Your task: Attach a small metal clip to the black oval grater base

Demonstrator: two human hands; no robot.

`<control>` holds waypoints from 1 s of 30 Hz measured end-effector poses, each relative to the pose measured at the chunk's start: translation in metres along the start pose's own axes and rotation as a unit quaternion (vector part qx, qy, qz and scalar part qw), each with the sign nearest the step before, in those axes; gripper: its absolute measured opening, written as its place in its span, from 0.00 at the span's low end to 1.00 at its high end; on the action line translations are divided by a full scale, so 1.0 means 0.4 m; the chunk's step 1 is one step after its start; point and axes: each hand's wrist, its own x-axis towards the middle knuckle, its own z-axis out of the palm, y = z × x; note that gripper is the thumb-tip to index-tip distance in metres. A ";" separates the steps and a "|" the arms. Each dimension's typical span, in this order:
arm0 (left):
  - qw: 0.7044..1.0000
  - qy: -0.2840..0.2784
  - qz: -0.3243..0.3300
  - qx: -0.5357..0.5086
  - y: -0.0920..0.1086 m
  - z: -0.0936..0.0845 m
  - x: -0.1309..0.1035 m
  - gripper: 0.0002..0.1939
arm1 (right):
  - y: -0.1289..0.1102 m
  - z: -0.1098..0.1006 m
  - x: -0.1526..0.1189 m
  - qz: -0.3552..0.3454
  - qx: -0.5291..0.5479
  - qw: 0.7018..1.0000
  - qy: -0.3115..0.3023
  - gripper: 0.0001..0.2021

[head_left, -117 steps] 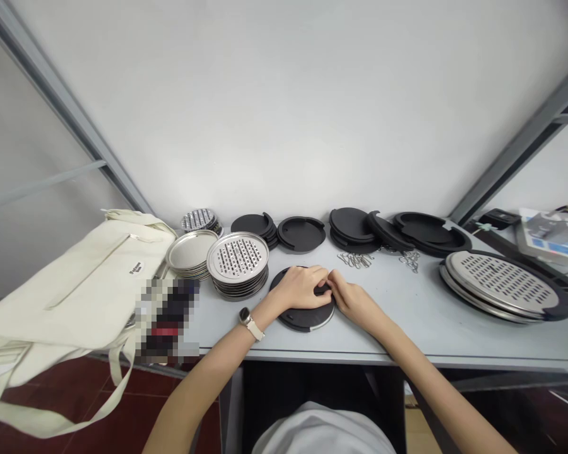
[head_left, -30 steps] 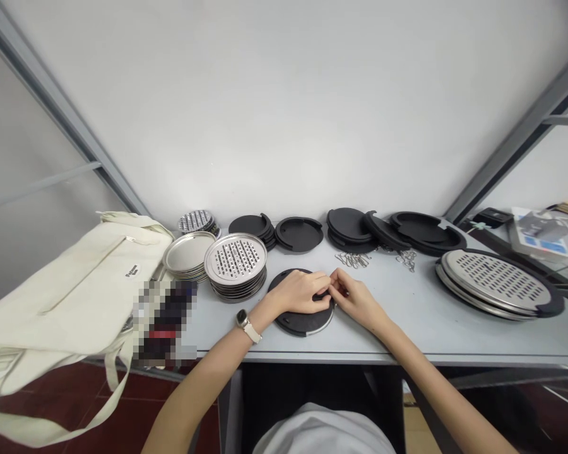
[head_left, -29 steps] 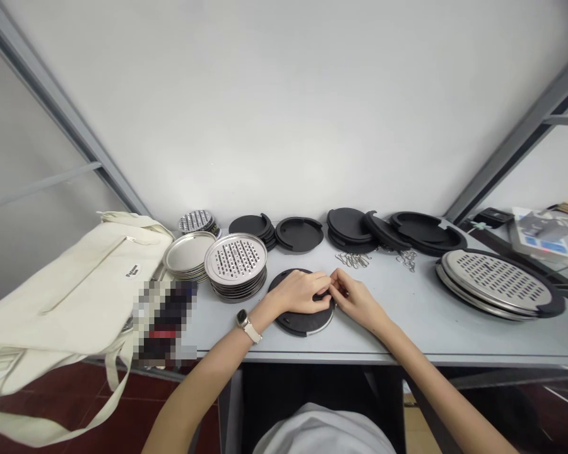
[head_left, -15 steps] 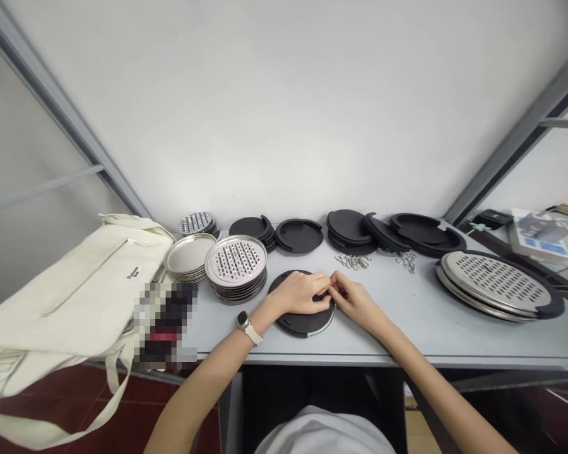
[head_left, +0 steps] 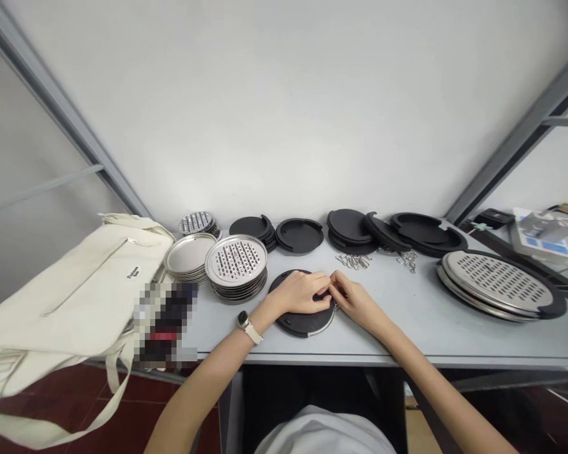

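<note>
A round black holder [head_left: 303, 323] with a metal disc edge showing at its lower right lies on the table in front of me. My left hand [head_left: 305, 292] rests across it, fingers curled over its right part and gripping it. At the holder's right edge, my right hand [head_left: 353, 297] is closed in a pinch, its fingertips meeting those of the left. A small metal clip [head_left: 336, 307] shows just under the right fingertips, mostly hidden by them. Left of the holder stands a stack of round metal graters [head_left: 236, 261].
Plain metal discs [head_left: 190, 253] and smaller graters [head_left: 196, 222] stand at the left. Black holders [head_left: 299, 235] line the wall, with metal clips [head_left: 354, 261] before them. Large graters [head_left: 502, 280] lie at the right. A cream bag [head_left: 76, 284] overhangs the left edge.
Both hands stay almost in place on the black holder. Slightly more of the small metal clip shows beneath the right fingertips.
</note>
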 end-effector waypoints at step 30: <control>1.000 -0.005 0.009 0.013 -0.003 0.004 0.003 0.10 | -0.006 0.003 -0.004 -0.003 -0.020 1.000 -0.013 0.08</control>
